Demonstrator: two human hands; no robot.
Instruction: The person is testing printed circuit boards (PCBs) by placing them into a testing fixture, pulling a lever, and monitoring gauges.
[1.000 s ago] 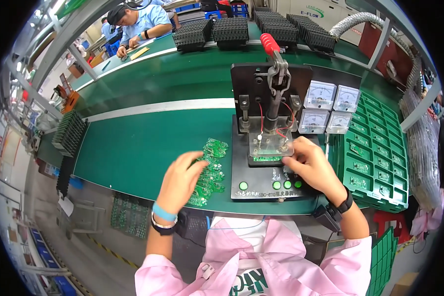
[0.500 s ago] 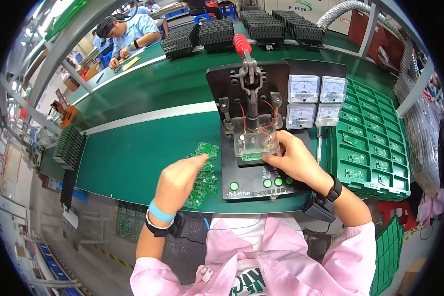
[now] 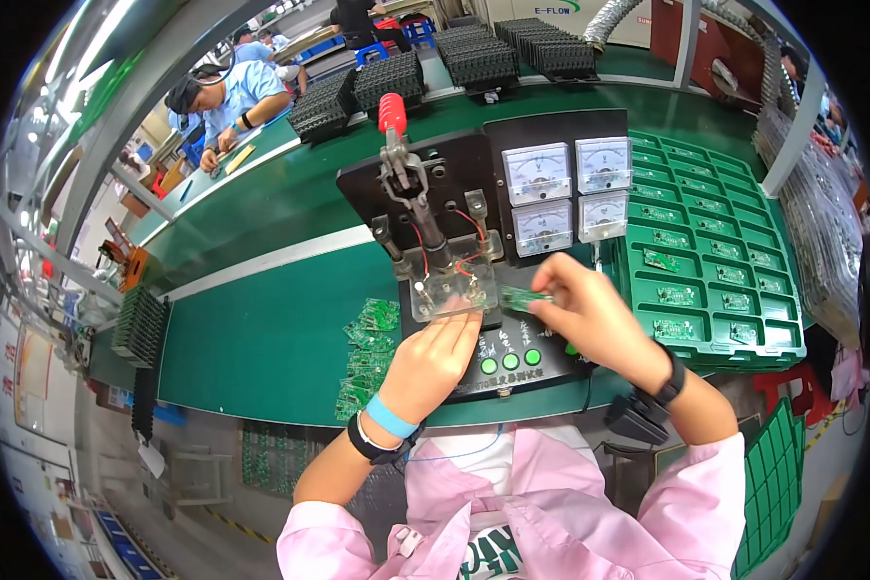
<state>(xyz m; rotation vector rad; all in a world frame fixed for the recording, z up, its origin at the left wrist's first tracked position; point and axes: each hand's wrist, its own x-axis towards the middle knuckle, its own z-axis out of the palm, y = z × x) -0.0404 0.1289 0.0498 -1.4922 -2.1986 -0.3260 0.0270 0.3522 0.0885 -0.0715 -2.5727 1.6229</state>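
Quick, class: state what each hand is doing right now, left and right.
Left hand: fingers rest at the clear fixture plate, holding nothing visible.
Right hand: pinching a small green circuit board.

small green circuit board (image 3: 526,298) | held level, right of clear fixture plate (image 3: 451,288) | over black tester

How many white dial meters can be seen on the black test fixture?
4, in a two-by-two block on the fixture's right: upper left meter, upper right meter, lower left meter, lower right meter. None seems hidden.
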